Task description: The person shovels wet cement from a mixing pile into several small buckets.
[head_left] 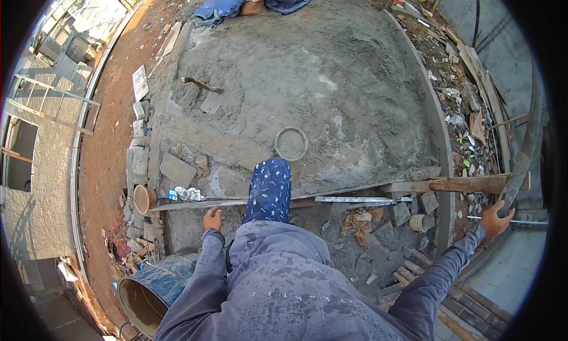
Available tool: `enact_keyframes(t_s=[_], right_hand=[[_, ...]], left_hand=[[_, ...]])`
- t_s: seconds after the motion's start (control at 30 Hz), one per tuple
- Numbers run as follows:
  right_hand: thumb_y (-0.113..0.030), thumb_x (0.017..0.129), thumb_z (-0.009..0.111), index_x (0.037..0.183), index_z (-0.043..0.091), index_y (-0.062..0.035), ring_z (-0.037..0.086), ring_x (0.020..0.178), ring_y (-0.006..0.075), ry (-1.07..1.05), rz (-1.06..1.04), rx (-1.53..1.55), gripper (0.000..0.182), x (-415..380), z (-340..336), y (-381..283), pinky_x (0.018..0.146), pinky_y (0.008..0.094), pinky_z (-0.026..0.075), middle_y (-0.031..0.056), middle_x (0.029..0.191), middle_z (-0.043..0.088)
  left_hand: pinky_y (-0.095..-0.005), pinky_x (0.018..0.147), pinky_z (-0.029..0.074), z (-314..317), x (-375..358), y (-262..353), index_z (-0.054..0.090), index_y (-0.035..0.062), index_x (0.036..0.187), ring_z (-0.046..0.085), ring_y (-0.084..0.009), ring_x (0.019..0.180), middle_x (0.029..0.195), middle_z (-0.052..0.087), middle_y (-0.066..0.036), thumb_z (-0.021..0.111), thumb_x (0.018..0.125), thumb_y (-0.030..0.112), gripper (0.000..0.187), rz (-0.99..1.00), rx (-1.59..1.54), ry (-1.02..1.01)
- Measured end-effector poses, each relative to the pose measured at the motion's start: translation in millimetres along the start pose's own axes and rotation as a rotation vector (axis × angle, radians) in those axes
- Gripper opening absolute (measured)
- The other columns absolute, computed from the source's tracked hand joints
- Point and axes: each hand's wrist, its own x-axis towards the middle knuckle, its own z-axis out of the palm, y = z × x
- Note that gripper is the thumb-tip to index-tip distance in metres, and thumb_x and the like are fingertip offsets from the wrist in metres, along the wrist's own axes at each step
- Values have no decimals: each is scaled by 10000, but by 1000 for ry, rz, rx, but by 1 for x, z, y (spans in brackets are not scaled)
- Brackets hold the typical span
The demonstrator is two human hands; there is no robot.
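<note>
Straightedge [248, 203], long and metallic: left hand [213, 219] presses it; right hand [496, 218] grips a dark pipe [526, 157].

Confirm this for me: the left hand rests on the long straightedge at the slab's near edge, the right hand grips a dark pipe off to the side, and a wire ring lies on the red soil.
One detail is wrong. The head view shows the wire ring lying on the grey cement slab, not on red soil. The rest stands: left hand on the straightedge, right hand gripping the dark pipe.

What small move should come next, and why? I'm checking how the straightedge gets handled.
Probably bring the right hand from the dark curved pipe onto the straightedge. Only the left hand is at its other end, by the wet concrete, so it seems hard to drag evenly.
</note>
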Motion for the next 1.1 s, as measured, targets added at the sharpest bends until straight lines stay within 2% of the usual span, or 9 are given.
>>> enact_keyframes(t_s=[0.13, 0.3, 0.33, 0.47, 0.67, 0.8, 0.87, 0.93, 1.1], right_hand=[[-317, 837, 750, 1130, 677, -99, 633, 957, 267, 51, -134, 150, 372, -92, -27, -89, 828, 411, 512, 100, 1108, 669], [-376, 945, 639, 917, 703, 40, 636, 677, 133, -1078, 770, 711, 422, -339, 8, -219, 633, 275, 517, 83, 773, 690], [-371, 947, 633, 868, 716, 43, 634, 647, 128, -1192, 735, 575, 429, -383, 6, -244, 608, 269, 523, 79, 731, 686], [-201, 942, 631, 1041, 693, 7, 636, 644, 132, -1495, 486, 481, 239, -593, 39, -276, 556, 294, 519, 78, 762, 689], [-317, 888, 694, 1296, 562, -47, 656, 824, 200, -2040, 1409, -70, 506, -875, 91, -343, 574, 391, 540, 85, 1038, 684], [-507, 838, 690, 1371, 515, -58, 581, 1096, 246, -1764, 1705, -273, 719, -975, 140, -415, 860, 445, 515, 134, 1297, 559], [-515, 848, 672, 1188, 617, -51, 621, 971, 251, -1272, 2030, 16, 578, -1007, 149, -449, 894, 412, 479, 118, 1087, 630], [-481, 845, 667, 883, 613, -71, 633, 747, 236, -745, 2271, 454, 415, -1023, 151, -483, 742, 364, 497, 86, 791, 614], [-259, 819, 620, 710, 480, -117, 425, 438, 179, -738, 2264, 91, 227, -926, 196, -543, 479, 358, 403, 13, 533, 385]], left_hand=[[-326, 571, 538, -30, 43, -3, 576, 60, 1256, 693, -210, 730, 1069, 684, -124, 611, 911, 154, 359, 96, -80, 154], [-315, 570, 532, -33, 76, 67, 542, 43, 1299, 697, -210, 730, 1054, 690, -142, 591, 898, 122, 412, 51, 9, 133], [-309, 570, 529, -26, 93, 81, 539, 43, 1302, 699, -209, 736, 1056, 690, -140, 594, 896, 124, 418, 61, 78, 104], [-284, 574, 519, 14, 186, 127, 529, 45, 1316, 707, -201, 741, 1071, 689, -131, 600, 894, 130, 436, 45, 334, -97], [-285, 723, 539, 92, 320, 251, 511, 59, 1336, 681, -184, 914, 1211, 638, -119, 568, 951, 140, 398, -6, 355, -481], [-282, 674, 525, 64, 375, 248, 499, 38, 1330, 696, -221, 891, 1208, 632, -147, 572, 966, 227, 417, -220, 334, -388], [-291, 644, 534, 27, 394, 228, 497, 40, 1328, 706, -233, 856, 1172, 645, -149, 568, 964, 209, 408, -311, 439, -377], [-311, 611, 552, -12, 405, 202, 511, 38, 1303, 712, -253, 802, 1128, 659, -157, 580, 952, 196, 391, -401, 456, -310], [-332, 595, 563, -28, 409, 227, 546, 41, 1267, 697, -253, 751, 1101, 669, -149, 565, 961, 267, 381, -326, 594, -384]])
